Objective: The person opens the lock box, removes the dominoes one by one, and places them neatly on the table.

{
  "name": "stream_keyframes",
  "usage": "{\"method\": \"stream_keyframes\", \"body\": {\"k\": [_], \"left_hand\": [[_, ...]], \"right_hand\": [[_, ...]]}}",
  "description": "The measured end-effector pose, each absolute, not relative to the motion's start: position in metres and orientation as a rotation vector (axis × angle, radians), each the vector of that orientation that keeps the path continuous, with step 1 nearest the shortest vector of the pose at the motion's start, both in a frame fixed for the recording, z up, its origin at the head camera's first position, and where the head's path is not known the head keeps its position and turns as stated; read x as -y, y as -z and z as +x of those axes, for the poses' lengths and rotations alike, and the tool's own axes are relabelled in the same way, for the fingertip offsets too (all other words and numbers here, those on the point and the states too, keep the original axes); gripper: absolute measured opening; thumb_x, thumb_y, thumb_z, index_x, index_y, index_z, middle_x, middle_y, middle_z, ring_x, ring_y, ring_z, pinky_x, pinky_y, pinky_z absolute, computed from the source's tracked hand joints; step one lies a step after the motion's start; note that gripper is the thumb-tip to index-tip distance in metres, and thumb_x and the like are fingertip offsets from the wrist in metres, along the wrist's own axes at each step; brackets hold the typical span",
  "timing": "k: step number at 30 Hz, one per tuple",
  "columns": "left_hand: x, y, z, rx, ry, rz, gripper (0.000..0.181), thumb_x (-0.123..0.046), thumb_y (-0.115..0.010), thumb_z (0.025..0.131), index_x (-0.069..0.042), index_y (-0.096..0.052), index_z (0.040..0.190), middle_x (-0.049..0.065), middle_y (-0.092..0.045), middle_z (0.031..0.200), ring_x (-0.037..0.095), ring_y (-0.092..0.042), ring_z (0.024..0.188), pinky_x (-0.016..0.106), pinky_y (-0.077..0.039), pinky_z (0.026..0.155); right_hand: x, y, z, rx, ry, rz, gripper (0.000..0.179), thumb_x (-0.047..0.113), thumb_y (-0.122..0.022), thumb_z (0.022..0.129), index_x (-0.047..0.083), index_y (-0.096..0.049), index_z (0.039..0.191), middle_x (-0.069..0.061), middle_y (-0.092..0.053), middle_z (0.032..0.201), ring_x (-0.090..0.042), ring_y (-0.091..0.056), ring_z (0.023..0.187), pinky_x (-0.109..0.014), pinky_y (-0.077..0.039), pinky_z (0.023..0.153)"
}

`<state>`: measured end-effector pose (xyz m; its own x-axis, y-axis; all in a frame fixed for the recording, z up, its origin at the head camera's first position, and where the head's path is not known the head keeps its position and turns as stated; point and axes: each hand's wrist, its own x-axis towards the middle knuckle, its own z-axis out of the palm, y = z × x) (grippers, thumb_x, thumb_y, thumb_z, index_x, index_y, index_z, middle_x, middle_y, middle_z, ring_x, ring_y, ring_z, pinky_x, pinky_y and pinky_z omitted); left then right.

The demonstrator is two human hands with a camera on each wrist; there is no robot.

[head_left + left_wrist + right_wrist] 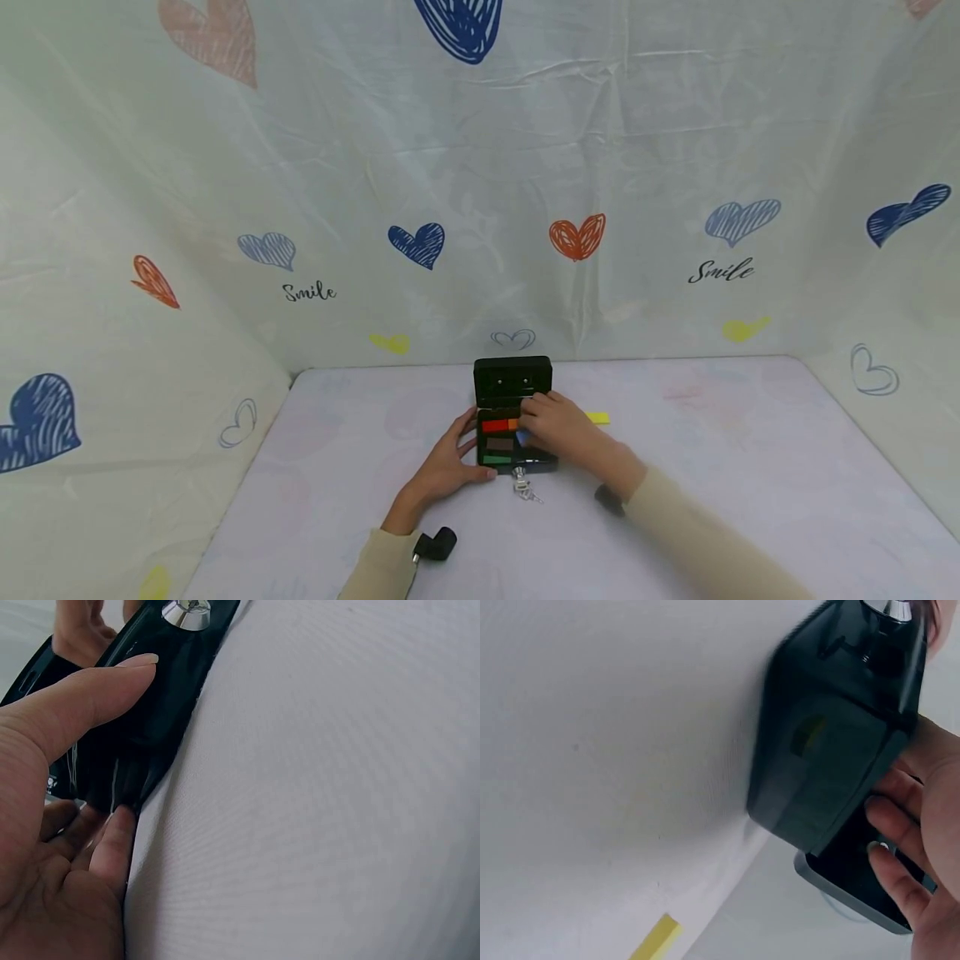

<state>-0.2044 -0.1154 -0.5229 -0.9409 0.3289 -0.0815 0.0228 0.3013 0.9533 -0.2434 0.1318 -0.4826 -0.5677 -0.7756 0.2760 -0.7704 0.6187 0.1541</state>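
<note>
A small black cash box (513, 364) stands on the table with its lid raised. Red (495, 426), brown (500, 444) and green (497, 460) flat pieces lie inside, with orange and blue ones partly visible. My left hand (450, 467) holds the box at its left front corner, thumb along the front and fingers against the side. Over the right part of the box, my right hand (558, 429) reaches in with bent fingers (896, 825); whatever its fingertips touch is hidden. Keys (522, 486) hang from the lock (186, 613) at the front.
A yellow strip-like piece (597, 417) lies on the white table (360, 433) just right of the box. A white curtain (487, 167) printed with hearts stands behind and at both sides. Near the left sleeve is a black wrist device (437, 545).
</note>
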Motion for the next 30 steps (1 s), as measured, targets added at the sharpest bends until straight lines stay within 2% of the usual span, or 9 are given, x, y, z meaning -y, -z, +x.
{"method": "stream_keyframes", "body": {"k": [6, 19, 23, 30], "left_hand": [[0.115, 0.523, -0.204, -2.314, -1.677, 0.310, 0.111, -0.001, -0.089, 0.083, -0.006, -0.019, 0.169, 0.025, -0.028, 0.170, 0.048, -0.042, 0.149, 0.048, -0.048, 0.117], [0.113, 0.525, -0.204, -2.358, -1.655, 0.275, 0.113, -0.001, -0.091, 0.080, -0.007, -0.021, 0.168, 0.025, -0.030, 0.169, 0.048, -0.044, 0.148, 0.050, -0.049, 0.115], [0.114, 0.525, -0.204, -2.358, -1.658, 0.281, 0.113, 0.000, -0.091, 0.080, -0.006, -0.021, 0.168, 0.026, -0.030, 0.169, 0.048, -0.044, 0.148, 0.050, -0.049, 0.115], [0.113, 0.525, -0.204, -2.351, -1.662, 0.290, 0.111, 0.000, -0.091, 0.080, -0.006, -0.023, 0.168, 0.026, -0.031, 0.169, 0.049, -0.044, 0.147, 0.050, -0.051, 0.113]], "right_hand": [[-0.141, 0.474, -0.240, 2.459, -0.041, 1.238, 0.029, 0.037, -0.089, 0.086, 0.016, -0.081, 0.104, 0.002, -0.068, 0.102, -0.016, -0.058, 0.091, -0.027, -0.055, 0.082], [-0.174, 0.468, -0.239, 2.371, -0.176, 1.113, 0.024, 0.021, -0.094, 0.078, 0.013, -0.079, 0.094, 0.000, -0.066, 0.098, -0.018, -0.062, 0.089, -0.031, -0.056, 0.079], [-0.186, 0.470, -0.240, 2.339, -0.215, 1.094, 0.026, 0.017, -0.096, 0.075, 0.013, -0.076, 0.091, 0.000, -0.064, 0.097, -0.019, -0.061, 0.086, -0.032, -0.054, 0.075], [-0.208, 0.477, -0.243, 2.361, -0.217, 1.055, 0.026, 0.017, -0.096, 0.074, 0.013, -0.075, 0.089, 0.001, -0.063, 0.095, -0.018, -0.060, 0.084, -0.034, -0.055, 0.076]]}}
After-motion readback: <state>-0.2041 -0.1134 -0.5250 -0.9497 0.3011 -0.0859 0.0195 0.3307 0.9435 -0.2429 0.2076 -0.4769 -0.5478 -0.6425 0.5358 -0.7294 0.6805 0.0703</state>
